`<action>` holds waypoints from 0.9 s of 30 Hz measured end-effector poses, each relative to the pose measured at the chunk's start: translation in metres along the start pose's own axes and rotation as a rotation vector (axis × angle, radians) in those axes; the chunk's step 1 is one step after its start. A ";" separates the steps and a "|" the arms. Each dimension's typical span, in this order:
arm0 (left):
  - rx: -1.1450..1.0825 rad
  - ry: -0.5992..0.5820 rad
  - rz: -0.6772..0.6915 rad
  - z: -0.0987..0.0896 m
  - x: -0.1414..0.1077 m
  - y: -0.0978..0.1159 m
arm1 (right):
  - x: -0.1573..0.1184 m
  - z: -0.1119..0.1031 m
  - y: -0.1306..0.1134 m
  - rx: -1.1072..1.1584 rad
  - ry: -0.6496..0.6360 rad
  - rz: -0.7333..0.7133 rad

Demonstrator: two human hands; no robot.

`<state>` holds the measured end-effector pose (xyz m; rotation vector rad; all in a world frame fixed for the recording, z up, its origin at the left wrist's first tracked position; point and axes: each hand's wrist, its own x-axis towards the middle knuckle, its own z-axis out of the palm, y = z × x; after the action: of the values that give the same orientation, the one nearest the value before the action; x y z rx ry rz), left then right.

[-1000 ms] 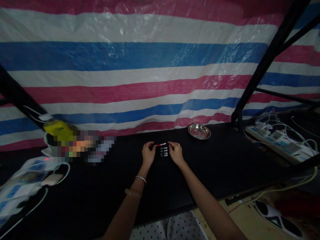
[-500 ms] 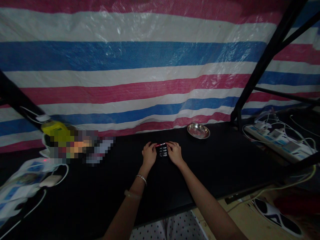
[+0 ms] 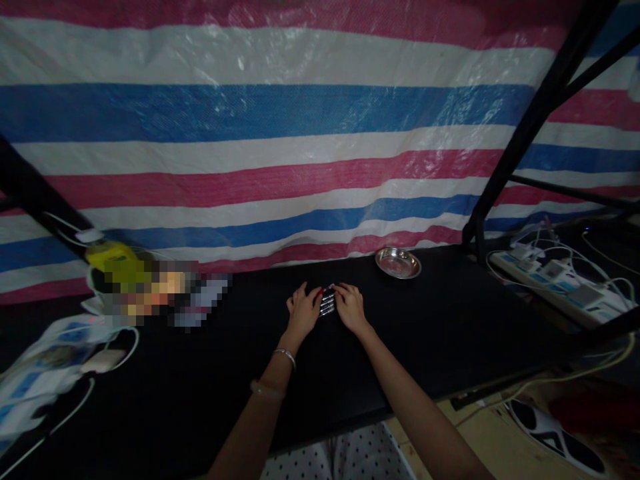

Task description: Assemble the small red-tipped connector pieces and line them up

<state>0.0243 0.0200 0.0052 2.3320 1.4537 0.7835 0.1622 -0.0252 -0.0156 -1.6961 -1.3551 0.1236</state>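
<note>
Several small, dark, shiny sticks (image 3: 327, 305) lie side by side on the black table (image 3: 450, 333), between my two hands. My left hand (image 3: 303, 311) has its thumb and fingertips at a small red piece at the upper left of the row; its grip is closed. On the other side, my right hand (image 3: 351, 306) has its fingertips bent together at the top right end of the row, where a bit of something shiny shows. The fingers partly cover these small parts.
A round metal dish (image 3: 398, 263) stands at the back of the table. Power strips with white cables lie at the left (image 3: 50, 367) and the right (image 3: 560, 270). A yellow item (image 3: 116, 263) and blurred-out things are at the back left. Black frame posts rise at both sides.
My left hand has shifted slightly right, over the red stick, which now shows only as a small piece. The row of dark sticks appears more tilted. My right hand has barely moved.
</note>
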 end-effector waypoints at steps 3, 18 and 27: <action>0.005 0.001 -0.013 0.000 0.001 0.000 | 0.000 -0.001 0.000 -0.007 0.005 0.007; 0.115 -0.042 0.132 -0.006 -0.003 0.006 | 0.005 -0.005 -0.009 -0.233 -0.101 0.127; 0.007 -0.031 0.187 0.004 0.021 -0.004 | 0.031 -0.004 -0.009 -0.455 -0.193 0.116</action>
<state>0.0310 0.0410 0.0057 2.5002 1.2407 0.7863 0.1701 -0.0029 0.0070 -2.1902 -1.5056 0.0470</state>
